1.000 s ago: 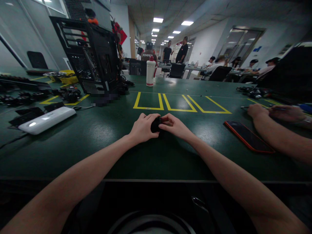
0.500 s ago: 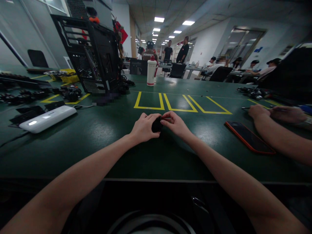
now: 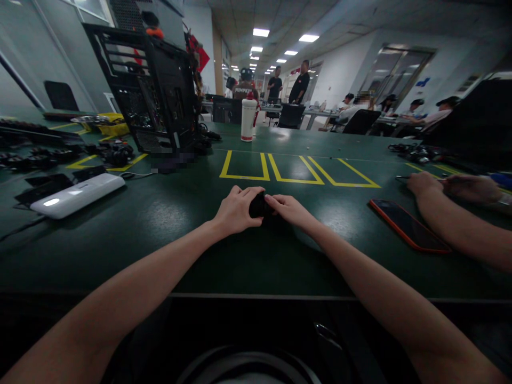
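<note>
A small black rounded object [image 3: 257, 205] is between my hands, low over the green table [image 3: 256, 256]; its kind cannot be made out. My left hand [image 3: 239, 209] is wrapped round its left side, thumb below and fingers over the top. On the right side, my right hand [image 3: 287, 208] has thumb and fingertips pinched together at the object's edge. Whether a separate small part sits in that pinch is hidden by the fingers and the dark shade under them.
Yellow tape outlines [image 3: 280, 181] lie ahead. Behind them stands a white bottle [image 3: 247, 121]. To the left are a white power strip [image 3: 78, 196] and a black computer case [image 3: 168, 90]. An orange-edged phone [image 3: 408, 224] lies right, beside another person's hands [image 3: 426, 184].
My right fingers have dropped slightly from the object's upper edge to its right side, and the fingers are more curled. My left hand keeps its hold.
</note>
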A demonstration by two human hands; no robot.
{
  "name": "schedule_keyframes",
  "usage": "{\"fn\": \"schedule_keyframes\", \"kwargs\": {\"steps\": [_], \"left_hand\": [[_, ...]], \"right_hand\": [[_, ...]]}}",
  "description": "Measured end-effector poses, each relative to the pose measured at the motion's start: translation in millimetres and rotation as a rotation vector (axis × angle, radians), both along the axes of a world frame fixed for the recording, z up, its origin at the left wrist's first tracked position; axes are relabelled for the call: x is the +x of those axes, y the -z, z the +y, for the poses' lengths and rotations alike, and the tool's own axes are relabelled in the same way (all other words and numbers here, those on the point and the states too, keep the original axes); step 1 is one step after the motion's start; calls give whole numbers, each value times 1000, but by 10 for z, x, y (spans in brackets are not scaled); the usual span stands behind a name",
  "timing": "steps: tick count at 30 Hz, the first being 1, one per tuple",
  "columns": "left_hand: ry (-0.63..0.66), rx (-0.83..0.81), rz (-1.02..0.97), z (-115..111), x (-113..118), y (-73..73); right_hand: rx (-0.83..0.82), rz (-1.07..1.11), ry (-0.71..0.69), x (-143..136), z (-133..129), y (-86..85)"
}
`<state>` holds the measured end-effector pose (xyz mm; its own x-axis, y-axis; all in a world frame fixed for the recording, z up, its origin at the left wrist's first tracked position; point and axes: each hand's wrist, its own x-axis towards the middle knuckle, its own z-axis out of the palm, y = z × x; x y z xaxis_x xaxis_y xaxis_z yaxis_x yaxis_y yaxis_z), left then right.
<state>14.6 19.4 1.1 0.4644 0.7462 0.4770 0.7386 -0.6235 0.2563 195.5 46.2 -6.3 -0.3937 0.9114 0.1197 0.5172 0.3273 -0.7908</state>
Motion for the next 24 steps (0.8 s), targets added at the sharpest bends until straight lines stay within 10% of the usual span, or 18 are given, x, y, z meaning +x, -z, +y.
{"fn": "schedule_keyframes", "kwargs": {"steps": [8, 20, 24], "left_hand": [[11, -14, -14, 20, -4, 21], [18, -26, -16, 14, -9, 1], [14, -31, -20, 27, 1, 2]], "right_hand": [[223, 210, 3, -59, -35, -18], [-187, 106, -45, 32, -21, -61], [-69, 261, 45, -34, -42, -58]]}}
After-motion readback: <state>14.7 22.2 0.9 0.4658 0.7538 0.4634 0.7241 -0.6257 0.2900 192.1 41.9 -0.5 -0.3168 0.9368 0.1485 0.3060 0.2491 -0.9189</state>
